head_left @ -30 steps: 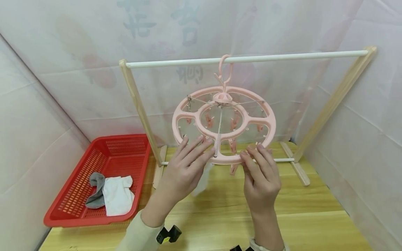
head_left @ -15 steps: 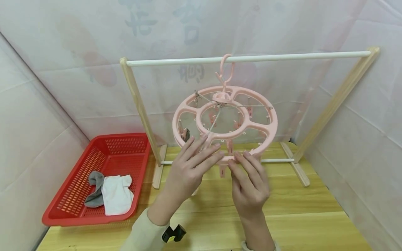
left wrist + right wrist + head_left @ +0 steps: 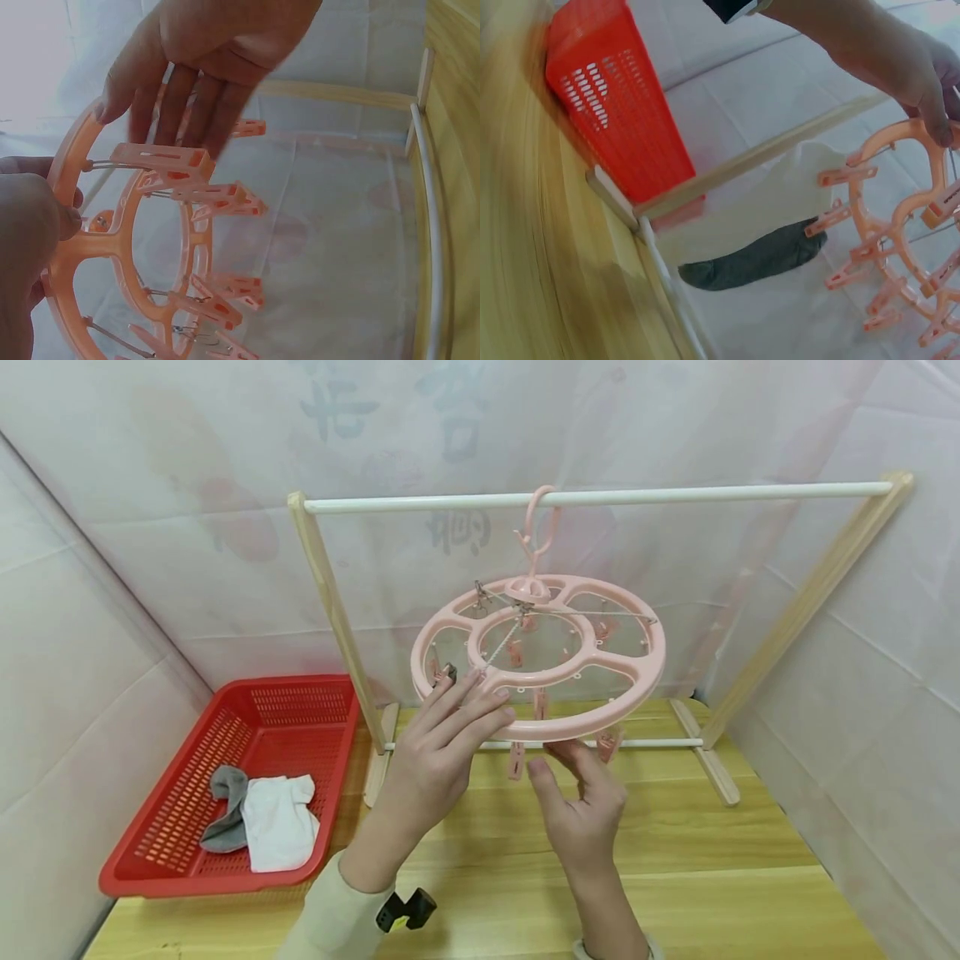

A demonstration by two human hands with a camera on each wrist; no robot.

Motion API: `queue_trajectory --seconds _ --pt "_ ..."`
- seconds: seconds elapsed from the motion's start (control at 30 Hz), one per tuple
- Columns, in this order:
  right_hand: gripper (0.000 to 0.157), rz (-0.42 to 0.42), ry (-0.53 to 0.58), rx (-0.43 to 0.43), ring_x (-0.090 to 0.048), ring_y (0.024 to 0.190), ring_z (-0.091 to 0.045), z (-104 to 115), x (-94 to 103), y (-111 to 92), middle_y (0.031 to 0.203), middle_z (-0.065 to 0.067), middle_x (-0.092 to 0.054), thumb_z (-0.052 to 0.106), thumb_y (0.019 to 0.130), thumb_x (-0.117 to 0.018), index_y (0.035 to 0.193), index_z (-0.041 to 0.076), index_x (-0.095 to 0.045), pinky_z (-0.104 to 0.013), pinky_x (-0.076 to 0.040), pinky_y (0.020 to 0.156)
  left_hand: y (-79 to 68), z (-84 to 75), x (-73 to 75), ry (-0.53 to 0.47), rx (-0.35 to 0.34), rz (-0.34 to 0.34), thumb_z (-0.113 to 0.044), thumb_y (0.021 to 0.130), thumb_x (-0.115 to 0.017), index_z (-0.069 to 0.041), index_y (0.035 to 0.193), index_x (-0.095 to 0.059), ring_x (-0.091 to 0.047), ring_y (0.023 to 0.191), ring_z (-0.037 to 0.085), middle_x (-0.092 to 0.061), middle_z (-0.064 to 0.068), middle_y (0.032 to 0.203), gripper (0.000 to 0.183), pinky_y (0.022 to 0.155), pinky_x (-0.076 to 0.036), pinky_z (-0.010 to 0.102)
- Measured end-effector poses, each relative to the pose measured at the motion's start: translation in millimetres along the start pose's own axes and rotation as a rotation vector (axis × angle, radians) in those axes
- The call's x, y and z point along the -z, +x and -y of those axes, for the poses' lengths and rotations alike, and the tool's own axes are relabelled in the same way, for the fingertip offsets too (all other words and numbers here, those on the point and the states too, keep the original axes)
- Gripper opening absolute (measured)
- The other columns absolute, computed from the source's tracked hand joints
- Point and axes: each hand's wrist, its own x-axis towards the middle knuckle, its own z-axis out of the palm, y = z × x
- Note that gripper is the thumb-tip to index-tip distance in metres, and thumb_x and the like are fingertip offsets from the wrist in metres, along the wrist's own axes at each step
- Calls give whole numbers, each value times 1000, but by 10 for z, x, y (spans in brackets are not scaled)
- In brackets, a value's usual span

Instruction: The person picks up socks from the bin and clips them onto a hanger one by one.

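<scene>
A pink round clip hanger point(image 3: 649, 670) hangs by its hook from the white rod of a wooden rack. My left hand point(image 3: 435, 756) grips its front-left rim, fingers over the top; the left wrist view shows its thumb point(image 3: 69, 221) against the rim. Just below the front rim is my right hand point(image 3: 581, 806), its fingers reaching under the ring, near the pink clips point(image 3: 169, 159), with the thumb apart from them. No held thing shows there. In the right wrist view, a dark grey sock point(image 3: 757, 259) and a white sock point(image 3: 750, 199) hang from clips on the hanger's left side.
A red basket point(image 3: 341, 777) stands at left on the wooden table point(image 3: 510, 893), containing a grey sock point(image 3: 231, 810) and a white sock point(image 3: 279, 822). The wooden rack point(image 3: 322, 585) spans the back, with a low white bar between its feet. Fabric walls surround the table.
The hanger has turned clockwise as seen from above, bringing a dark sock top into view beside my left fingers. My right hand has shifted left and dropped from the rim to beneath it.
</scene>
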Motion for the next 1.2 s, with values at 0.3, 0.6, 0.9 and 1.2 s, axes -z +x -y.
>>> queue_trajectory --seconds 0.3,0.6,0.9,1.2 --pt "36 327 231 -452 -70 104 -22 30 20 -54 115 -22 -69 1 92 -68 128 2 -63 -31 -57 88 -16 4 4 -27 20 15 2 95 -60 -12 118 -71 -55 131 32 -70 4 127 29 112 -39 50" --pt "27 332 337 -529 -72 100 -21 38 35 -18 108 -22 -71 -4 94 -62 121 -7 -63 -30 -59 83 -28 4 -2 -34 27 21 3 95 -59 -13 118 -70 -54 133 31 -70 4 126 30 113 -39 50" --pt "27 334 449 -524 -72 99 -25 54 56 -13 108 -17 -72 -8 93 -63 118 -16 -58 -37 -58 86 -43 25 -4 -15 30 34 1 95 -60 -14 121 -70 -53 134 30 -69 3 128 31 113 -39 49" --pt "29 311 465 -559 -72 94 -19 63 59 -7 101 -2 -74 -7 92 -64 116 -20 -57 -34 -59 82 -50 43 13 -29 25 43 3 95 -60 -14 123 -70 -53 133 32 -68 5 130 34 114 -37 48"
